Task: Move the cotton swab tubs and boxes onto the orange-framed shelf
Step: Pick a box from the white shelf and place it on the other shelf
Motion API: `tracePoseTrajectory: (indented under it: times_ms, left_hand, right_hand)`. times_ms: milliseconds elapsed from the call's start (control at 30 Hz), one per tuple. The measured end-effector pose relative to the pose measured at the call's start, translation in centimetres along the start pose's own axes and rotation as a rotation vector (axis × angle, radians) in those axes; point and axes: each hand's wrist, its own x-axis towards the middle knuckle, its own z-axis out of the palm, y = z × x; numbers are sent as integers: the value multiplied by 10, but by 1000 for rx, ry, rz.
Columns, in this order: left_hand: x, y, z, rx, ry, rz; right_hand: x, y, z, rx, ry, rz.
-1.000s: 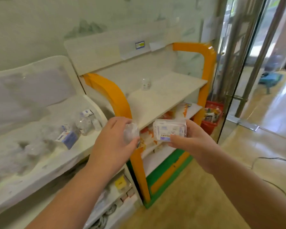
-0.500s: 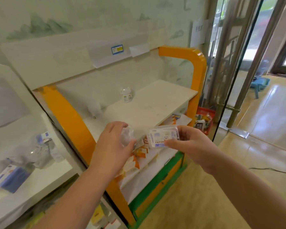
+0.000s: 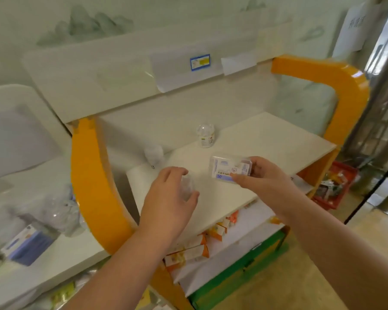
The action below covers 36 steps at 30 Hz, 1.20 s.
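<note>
Orange-framed shelf (image 3: 278, 139), white top board. On the board, near its back wall: one labelled tub (image 3: 205, 135), upright; a second, blurred tub (image 3: 154, 155) left of it. Left hand (image 3: 170, 199) above the board's front left part, grip curled round a clear tub (image 3: 187, 188). Right hand (image 3: 259, 175) above the board's middle, grip pinching a flat clear box (image 3: 227, 170) with a blue label. On the tier below the board: orange-and-white cartons (image 3: 188, 251).
</note>
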Motion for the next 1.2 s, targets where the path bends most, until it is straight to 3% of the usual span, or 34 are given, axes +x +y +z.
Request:
tracePoseTrajectory:
  times_ms: [300, 667, 1200]
  left_hand:
    - [73, 1, 48, 78, 97, -176]
    - [148, 1, 106, 145, 151, -549]
    - [194, -22, 130, 193, 211, -598]
  right_hand:
    - [129, 18, -25, 71, -283, -34]
    - [236, 30, -56, 36, -561, -20]
    - [266, 46, -73, 27, -656, -6]
